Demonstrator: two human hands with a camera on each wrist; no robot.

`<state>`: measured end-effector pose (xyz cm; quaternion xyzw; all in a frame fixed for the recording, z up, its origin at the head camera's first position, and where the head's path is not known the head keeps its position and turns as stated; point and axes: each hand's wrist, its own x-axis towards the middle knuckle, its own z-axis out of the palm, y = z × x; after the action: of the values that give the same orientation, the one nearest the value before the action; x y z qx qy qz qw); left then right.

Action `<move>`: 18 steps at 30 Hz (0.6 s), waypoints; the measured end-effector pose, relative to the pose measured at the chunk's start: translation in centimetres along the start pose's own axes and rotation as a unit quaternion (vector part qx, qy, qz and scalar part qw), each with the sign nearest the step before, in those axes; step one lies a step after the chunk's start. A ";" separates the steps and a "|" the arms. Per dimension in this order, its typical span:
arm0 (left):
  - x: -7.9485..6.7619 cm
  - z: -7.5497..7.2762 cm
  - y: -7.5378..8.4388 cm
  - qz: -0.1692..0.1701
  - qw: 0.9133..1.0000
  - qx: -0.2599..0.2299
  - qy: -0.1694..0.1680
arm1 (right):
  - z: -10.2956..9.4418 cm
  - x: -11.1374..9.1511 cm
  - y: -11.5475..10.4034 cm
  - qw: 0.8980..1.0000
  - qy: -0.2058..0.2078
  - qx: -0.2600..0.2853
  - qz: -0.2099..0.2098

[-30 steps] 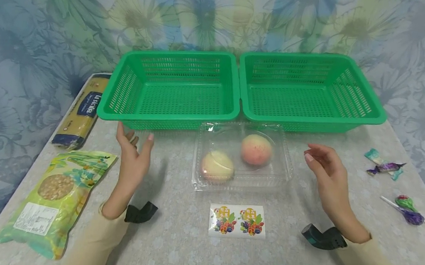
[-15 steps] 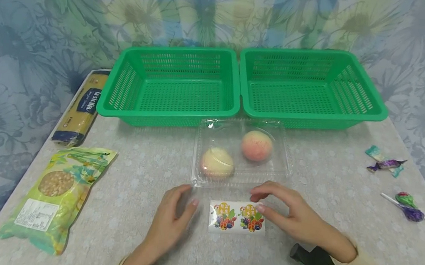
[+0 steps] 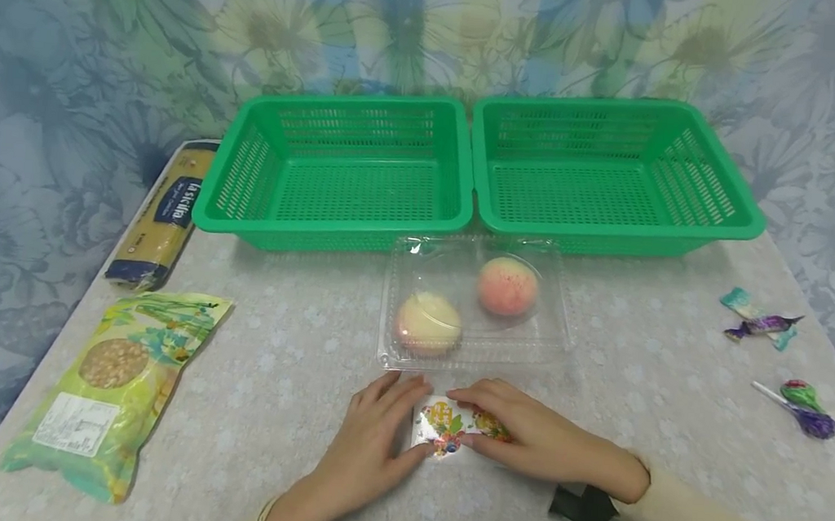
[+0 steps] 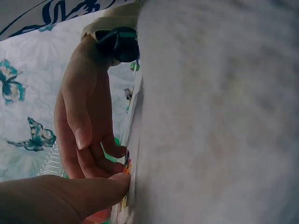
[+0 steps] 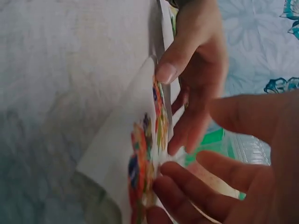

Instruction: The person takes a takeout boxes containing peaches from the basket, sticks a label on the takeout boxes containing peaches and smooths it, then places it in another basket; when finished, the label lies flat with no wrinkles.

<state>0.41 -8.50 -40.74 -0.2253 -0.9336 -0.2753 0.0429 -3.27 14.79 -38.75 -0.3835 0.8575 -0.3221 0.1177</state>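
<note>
Hands (image 3: 377, 437) (image 3: 539, 438) touch the sticker sheet (image 3: 441, 424) near the box edge (image 3: 475, 365).

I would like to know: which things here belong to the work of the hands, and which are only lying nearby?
In the job:
printed sheet, between both hands
probably the clear container with two peaches, just beyond it

Lying nearby:
two green baskets
yellow-and-blue packet
yellow-green bag
wrapped sweets
lollipops

The 2 hands (image 3: 374, 437) (image 3: 536, 437) partly hide the fruit-printed sheet (image 3: 444, 430).
</note>
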 end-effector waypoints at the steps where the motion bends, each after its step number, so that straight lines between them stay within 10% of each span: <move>1: 0.0 0.0 0.0 0.004 1.000 0.006 0.003 | 0.1 0.1 0.0 1.000 0.005 -0.008 -0.002; 9: 0.3 0.0 0.3 0.014 1.000 0.014 0.013 | 0.8 0.6 -0.4 1.000 0.020 -0.013 0.019; 18: 0.6 0.4 0.7 -0.032 0.994 -0.100 -0.011 | 0.9 0.6 -0.6 0.999 0.038 0.008 0.021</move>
<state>0.20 -7.58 -40.60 -0.2016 -0.9087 -0.3656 0.0008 -2.92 13.59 -39.05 -0.3519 0.8666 -0.3408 0.0952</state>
